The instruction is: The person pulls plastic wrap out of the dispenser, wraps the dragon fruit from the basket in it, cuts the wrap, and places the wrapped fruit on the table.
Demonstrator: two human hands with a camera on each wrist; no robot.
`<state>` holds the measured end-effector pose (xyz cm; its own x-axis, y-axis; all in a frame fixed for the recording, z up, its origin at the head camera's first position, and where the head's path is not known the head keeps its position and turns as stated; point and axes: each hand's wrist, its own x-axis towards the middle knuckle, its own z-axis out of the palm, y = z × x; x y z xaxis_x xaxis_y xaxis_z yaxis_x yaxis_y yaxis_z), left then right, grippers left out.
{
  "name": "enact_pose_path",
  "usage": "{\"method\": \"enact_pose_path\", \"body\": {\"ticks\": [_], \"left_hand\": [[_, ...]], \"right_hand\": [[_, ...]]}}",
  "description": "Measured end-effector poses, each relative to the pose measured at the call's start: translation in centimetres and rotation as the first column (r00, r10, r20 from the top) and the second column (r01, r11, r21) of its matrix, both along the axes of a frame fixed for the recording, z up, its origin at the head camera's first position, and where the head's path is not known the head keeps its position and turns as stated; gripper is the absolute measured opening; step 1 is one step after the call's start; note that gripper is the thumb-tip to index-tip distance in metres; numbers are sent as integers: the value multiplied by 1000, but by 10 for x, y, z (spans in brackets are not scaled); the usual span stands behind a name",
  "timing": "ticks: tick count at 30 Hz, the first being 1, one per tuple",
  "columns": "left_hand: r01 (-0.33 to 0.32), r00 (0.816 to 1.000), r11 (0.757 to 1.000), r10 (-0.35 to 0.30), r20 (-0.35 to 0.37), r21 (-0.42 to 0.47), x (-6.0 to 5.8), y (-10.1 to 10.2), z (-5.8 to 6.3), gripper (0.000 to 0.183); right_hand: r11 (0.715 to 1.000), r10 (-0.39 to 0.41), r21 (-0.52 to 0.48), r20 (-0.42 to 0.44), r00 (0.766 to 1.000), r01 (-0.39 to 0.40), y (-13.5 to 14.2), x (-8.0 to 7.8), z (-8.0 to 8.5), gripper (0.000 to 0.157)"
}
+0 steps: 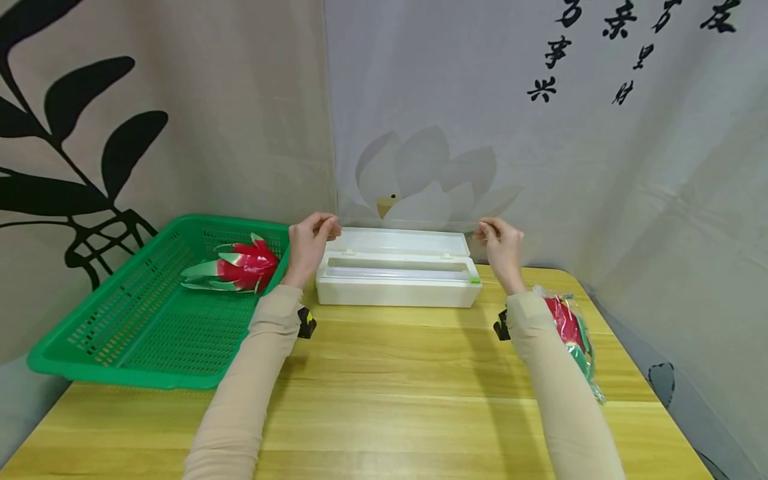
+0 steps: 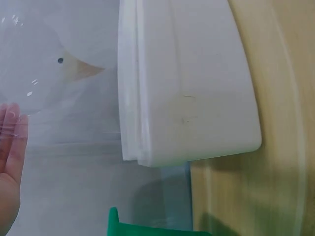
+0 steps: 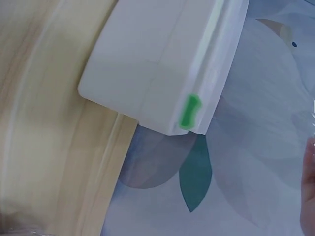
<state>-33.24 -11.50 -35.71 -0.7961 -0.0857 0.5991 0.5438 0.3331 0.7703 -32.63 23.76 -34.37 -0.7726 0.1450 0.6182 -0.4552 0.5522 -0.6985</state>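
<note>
A white cling film dispenser [image 1: 396,292] stands at the back of the table with its lid [image 1: 399,241] raised. Clear cling film [image 2: 32,90] stretches above it, showing mainly by its glints. My left hand [image 1: 311,245] pinches the film at the dispenser's left end, and some of its fingers appear behind the sheet in the left wrist view. At the other end, my right hand [image 1: 505,248] pinches the film with thumb and fingers. A green slider [image 3: 190,113] sits at the dispenser's right end.
On the left, a green plastic basket [image 1: 162,380] holds a red dragon fruit [image 1: 247,267] with green leaf tips. Another dragon fruit [image 1: 567,323], wrapped in clear film, lies by my right forearm. A printed curtain [image 1: 420,80] hangs behind the wooden table [image 1: 396,400].
</note>
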Motion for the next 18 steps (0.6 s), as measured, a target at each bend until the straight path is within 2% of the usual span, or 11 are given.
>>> {"method": "enact_pose_path", "body": {"ticks": [4,10,18], "left_hand": [[-5,1000,1000,5,-20,-4,0,-1,4,27],[-8,1000,1000,8,-12,1,1,-2,10,28],[-16,997,1000,17,-73,14,-1,-3,17,28]], "right_hand": [[1000,-2,2,-13,1000,2,-1,1,6,23],[1000,1,0,-47,999,-1,-2,0,11,24],[999,11,-32,-70,997,-13,-4,-1,19,22]]}}
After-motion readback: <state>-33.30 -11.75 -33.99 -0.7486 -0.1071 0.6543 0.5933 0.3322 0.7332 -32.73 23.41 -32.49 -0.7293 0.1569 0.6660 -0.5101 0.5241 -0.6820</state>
